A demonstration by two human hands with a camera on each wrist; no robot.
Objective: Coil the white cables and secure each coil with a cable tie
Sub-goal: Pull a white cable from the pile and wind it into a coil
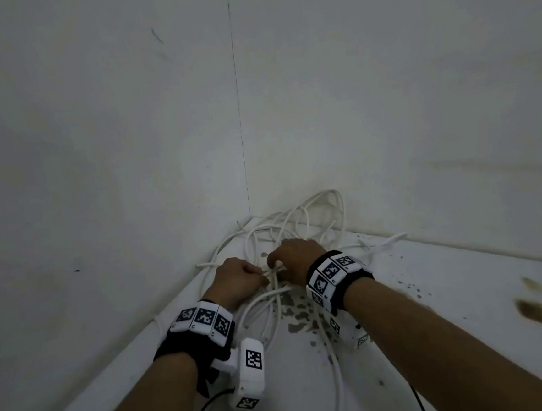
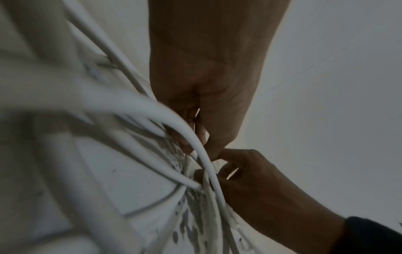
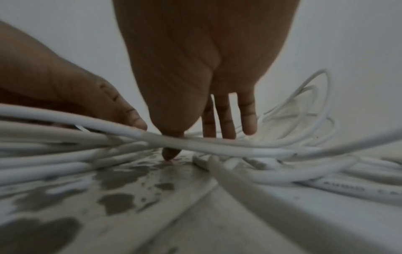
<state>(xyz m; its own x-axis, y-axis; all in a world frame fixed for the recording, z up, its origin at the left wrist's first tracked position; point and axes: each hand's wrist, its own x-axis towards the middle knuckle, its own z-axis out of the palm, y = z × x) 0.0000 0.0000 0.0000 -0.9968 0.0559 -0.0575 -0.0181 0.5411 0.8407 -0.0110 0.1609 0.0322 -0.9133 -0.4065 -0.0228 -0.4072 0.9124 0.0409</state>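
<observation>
Left hand (image 1: 238, 278) pinched gathered white cables (image 1: 297, 222); right hand (image 1: 295, 259), fingers curled, worked the crossing, probably cinching a tie.

Long, thin white round-sheathed cables (image 1: 300, 222) lie in a loose tangle on the floor's corner, uncoiled.

cables (image 1: 301, 225): piled on the tabletop (image 1: 452, 304), in the corner where two walls (image 1: 93, 139) meet
left hand (image 1: 236, 278): on the pile's near-left side
right hand (image 1: 295, 259): just beside it, rightward
</observation>
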